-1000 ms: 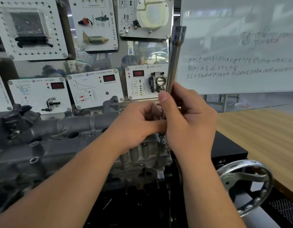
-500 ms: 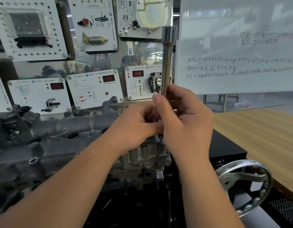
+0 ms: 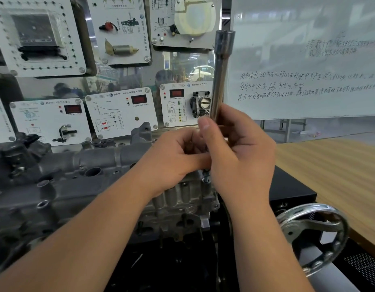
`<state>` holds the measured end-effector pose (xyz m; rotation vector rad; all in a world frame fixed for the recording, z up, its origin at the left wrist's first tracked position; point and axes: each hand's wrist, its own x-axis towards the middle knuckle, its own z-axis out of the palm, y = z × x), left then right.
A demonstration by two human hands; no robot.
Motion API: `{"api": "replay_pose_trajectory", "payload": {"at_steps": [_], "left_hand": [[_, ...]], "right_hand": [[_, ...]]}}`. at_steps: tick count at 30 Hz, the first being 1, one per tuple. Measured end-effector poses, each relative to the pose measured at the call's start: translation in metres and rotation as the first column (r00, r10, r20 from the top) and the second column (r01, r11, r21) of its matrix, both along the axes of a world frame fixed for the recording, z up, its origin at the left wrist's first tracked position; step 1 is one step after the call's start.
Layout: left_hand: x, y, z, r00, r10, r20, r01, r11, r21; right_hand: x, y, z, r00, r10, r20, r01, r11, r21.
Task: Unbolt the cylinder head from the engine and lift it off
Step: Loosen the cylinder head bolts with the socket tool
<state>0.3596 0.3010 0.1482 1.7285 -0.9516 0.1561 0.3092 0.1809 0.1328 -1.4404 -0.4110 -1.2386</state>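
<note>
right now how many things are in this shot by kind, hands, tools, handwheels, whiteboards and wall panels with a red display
hands: 2, left hand and right hand
long socket tool: 1, held upright by both hands above the engine
handwheel: 1
whiteboard: 1
panels with a red display: 3
total: 8

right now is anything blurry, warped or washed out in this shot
Head view: the whiteboard is washed pale and its handwriting smears toward the right edge; wide-angle bending curves the wall panels; the right hand and socket tube are slightly soft; the handwheel shows bright glints.
</note>
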Motion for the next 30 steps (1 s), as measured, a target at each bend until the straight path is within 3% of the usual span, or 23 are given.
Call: {"api": "replay_pose_trajectory", "payload": {"at_steps": [2, 7, 11, 16, 25, 30], "left_hand": [[0.0005, 0.0007, -0.0002, 1.0, -0.011, -0.011, 0.011, 1.0, 0.01], [-0.0005, 0.0032, 0.0007, 0.99, -0.117, -0.082, 0.116, 0.993, -0.015], [-0.0007, 0.001, 0.001, 0.997, -0.073, -0.036, 0.072, 0.997, -0.017], [-0.0026, -0.001, 0.0023, 0.999, 0.028, 0.016, -0.028, 1.0, 0.014], [-0.0059, 0.0014, 0.0, 0.989, -0.12, -0.083, 0.117, 0.992, -0.036], [-0.0036, 0.001, 0.0014, 0.999, -0.025, -0.048, 0.024, 1.0, -0.016]], "right_hand": [[-0.0001, 0.0004, -0.0011, 0.996, -0.08, 0.023, 0.08, 0.997, 0.005], [-0.0009, 0.0006, -0.0011, 0.999, -0.043, -0.004, 0.043, 0.999, -0.004], [-0.0003, 0.0037, -0.0005, 0.999, 0.047, 0.007, -0.047, 0.998, 0.041], [0.0027, 0.003, -0.0008, 1.0, -0.029, -0.002, 0.029, 0.999, 0.031], [-0.001, -0.0016, 0.0012, 1.0, 0.023, 0.005, -0.023, 0.999, -0.026], [-0.0012, -0.0027, 0.0034, 0.999, -0.01, 0.03, 0.012, 0.997, -0.073]]}}
